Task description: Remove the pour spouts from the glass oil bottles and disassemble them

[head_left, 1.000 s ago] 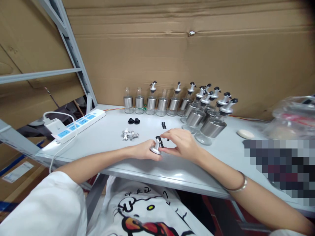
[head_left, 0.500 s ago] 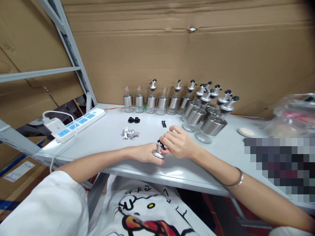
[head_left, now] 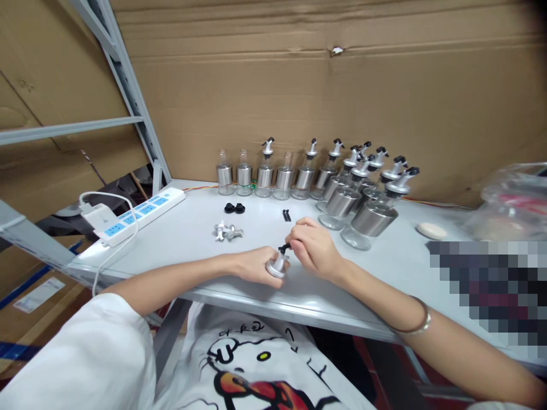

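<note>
One broad sheet of brown cardboard [head_left: 239, 91] stands upright well beyond the silver pourer top [head_left: 277, 267], the piece in both hands. Beneath that pourer top spreads a grey table [head_left: 183, 242], its front edge just on the near side. Far to the right of the pourer top sits a clear plastic bag [head_left: 504, 210]; well to its left, a white power strip [head_left: 144, 218] with blue socket faces lies at a slant. Clear glass bottles [head_left: 342, 202] with steel sleeves stand beyond the pourer top and curve round to its right. Three have bare necks; the others carry silver-and-black pourers.

The left hand [head_left: 256, 266] is closed round the pourer top from the left, holding it with the spout end up. The right hand [head_left: 316, 251], to its right, is narrowed, thumb and fingers closed on the black lever [head_left: 284, 248] at the spout's tip. Right of the pourer top, well apart, rests a white oval object [head_left: 431, 230]. Left of it and farther back lie two silver spout pieces [head_left: 221, 232], and behind those, two black stoppers [head_left: 229, 209]. Smallest are two slim black strips [head_left: 285, 216], almost straight beyond it.
</note>
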A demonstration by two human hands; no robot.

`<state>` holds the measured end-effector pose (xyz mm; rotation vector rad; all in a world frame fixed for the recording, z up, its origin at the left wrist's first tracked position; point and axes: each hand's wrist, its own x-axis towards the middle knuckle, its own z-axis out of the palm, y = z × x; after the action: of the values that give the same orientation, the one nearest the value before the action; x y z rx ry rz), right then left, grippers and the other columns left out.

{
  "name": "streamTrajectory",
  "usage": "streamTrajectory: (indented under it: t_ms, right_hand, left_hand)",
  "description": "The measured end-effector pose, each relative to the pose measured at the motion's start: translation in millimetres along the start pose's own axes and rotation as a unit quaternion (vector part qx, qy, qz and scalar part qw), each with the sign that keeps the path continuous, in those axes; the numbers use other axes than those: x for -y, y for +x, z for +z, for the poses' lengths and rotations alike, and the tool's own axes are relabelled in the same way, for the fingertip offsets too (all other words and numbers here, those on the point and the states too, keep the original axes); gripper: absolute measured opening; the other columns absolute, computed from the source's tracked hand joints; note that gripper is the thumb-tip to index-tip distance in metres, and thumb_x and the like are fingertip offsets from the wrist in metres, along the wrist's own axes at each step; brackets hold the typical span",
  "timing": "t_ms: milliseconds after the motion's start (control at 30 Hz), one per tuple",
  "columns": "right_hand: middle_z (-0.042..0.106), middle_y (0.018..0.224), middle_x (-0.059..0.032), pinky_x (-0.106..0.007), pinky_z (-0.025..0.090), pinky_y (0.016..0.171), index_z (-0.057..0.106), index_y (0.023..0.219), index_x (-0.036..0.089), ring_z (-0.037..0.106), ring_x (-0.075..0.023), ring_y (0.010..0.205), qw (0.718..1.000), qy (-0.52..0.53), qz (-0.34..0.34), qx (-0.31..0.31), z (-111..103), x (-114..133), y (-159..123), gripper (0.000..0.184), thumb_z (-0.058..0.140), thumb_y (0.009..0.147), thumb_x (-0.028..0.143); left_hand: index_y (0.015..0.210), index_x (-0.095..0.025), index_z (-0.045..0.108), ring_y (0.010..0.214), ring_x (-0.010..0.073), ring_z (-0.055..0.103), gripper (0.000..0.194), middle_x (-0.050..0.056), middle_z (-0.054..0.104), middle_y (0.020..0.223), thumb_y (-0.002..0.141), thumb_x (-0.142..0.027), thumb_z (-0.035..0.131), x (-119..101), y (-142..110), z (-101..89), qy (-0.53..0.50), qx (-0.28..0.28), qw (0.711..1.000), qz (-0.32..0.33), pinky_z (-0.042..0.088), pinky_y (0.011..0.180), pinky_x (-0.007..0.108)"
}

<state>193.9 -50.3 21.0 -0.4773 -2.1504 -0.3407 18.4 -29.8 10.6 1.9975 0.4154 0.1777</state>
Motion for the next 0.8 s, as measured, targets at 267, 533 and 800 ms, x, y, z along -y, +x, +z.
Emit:
streamTrajectory:
  t_ms: [267,533,800]
  right_hand:
    - [0.061,0.068,-0.0015,-0.026,0.042,0.064,0.054,0.087,0.019,0.054,-0.0139,0.062,0.998,-0.033,0.052,-0.013,-10.2,-10.1,2.5,0.014,0.044,0.096,0.016]
    - [0.066,0.084,-0.0064,-0.030,0.047,0.071,0.065,0.091,0.017,0.061,-0.0181,0.075,0.983,-0.112,0.132,0.061,-14.2,-51.2,-11.9,0.013,0.051,0.092,0.017]
    - [0.066,0.094,-0.0094,-0.030,0.049,0.078,0.073,0.089,0.014,0.065,-0.0211,0.082,0.892,-0.141,0.304,0.304,-12.3,-82.4,-34.1,0.027,0.049,0.082,0.004]
  left_hand:
    - [0.080,-0.016,0.050,0.059,0.0085,0.049,0.021,-0.006,0.053,0.065,0.063,-0.015,0.061,-4.9,3.3,-4.2,-0.158,-0.046,0.986,-0.019,0.040,0.061,0.024]
    - [0.090,-0.017,0.046,0.062,0.0109,0.059,0.033,-0.002,0.058,0.076,0.067,-0.012,0.068,1.3,5.9,-4.6,-0.279,-0.057,0.959,0.002,0.045,0.064,0.029]
    - [0.089,-0.016,0.048,0.058,0.0091,0.059,0.033,-0.003,0.056,0.075,0.063,-0.003,0.063,4.8,7.2,-4.0,-0.288,-0.068,0.955,-0.019,0.045,0.061,0.026]
